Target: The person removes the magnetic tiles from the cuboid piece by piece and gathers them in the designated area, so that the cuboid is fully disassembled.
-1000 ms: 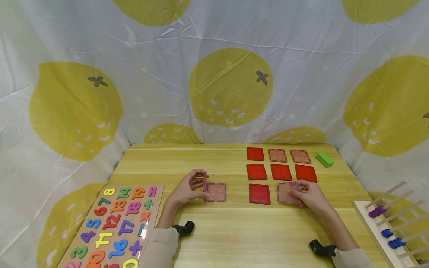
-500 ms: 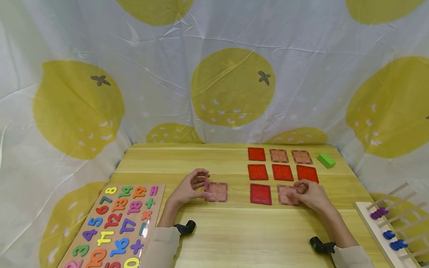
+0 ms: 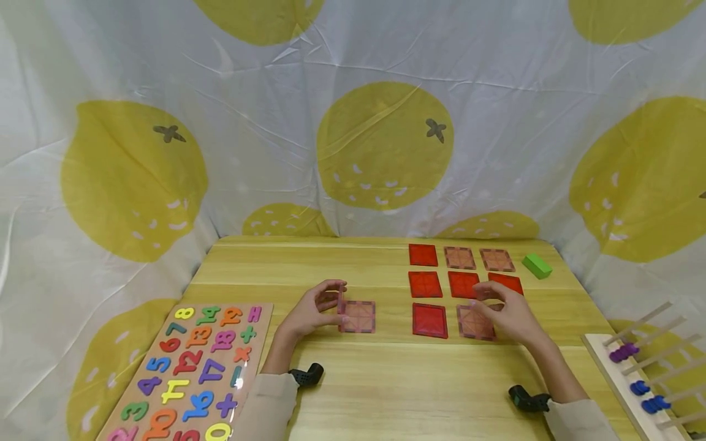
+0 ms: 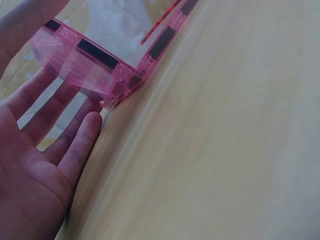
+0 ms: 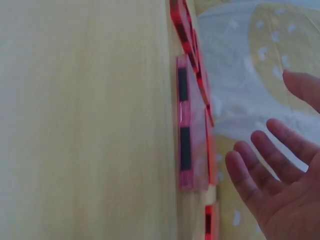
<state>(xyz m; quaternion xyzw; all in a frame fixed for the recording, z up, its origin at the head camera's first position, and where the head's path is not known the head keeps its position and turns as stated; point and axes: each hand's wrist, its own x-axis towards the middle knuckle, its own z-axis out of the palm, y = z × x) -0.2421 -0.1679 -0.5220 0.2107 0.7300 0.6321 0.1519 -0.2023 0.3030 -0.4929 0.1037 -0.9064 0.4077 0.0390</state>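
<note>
My left hand (image 3: 309,312) grips an upright pink magnetic tile (image 3: 341,304) between thumb and fingers. That tile stands along the left edge of a flat pink magnetic tile (image 3: 360,317) on the table. In the left wrist view, the two pink tiles meet at a corner, and the upright tile (image 4: 77,65) has dark magnet strips along its edge. Over another flat pink tile (image 3: 473,323) hovers my right hand (image 3: 510,311), fingers bent loosely, holding nothing. The right wrist view has this hand (image 5: 280,185) apart from the pink tile (image 5: 199,140). A red tile (image 3: 430,320) lies left of it.
Behind are two rows of red tiles (image 3: 425,285) and pink tiles (image 3: 459,258). A green block (image 3: 537,266) sits at the back right. A number board (image 3: 187,373) lies left; a wooden peg rack with beads (image 3: 626,380) stands right. A curtain (image 3: 265,141) backs the table.
My right hand has let go of the flat pink tile and lifted off it, thumb and fingers parting. The tile now lies flat beside the red one. My left hand keeps its grip.
</note>
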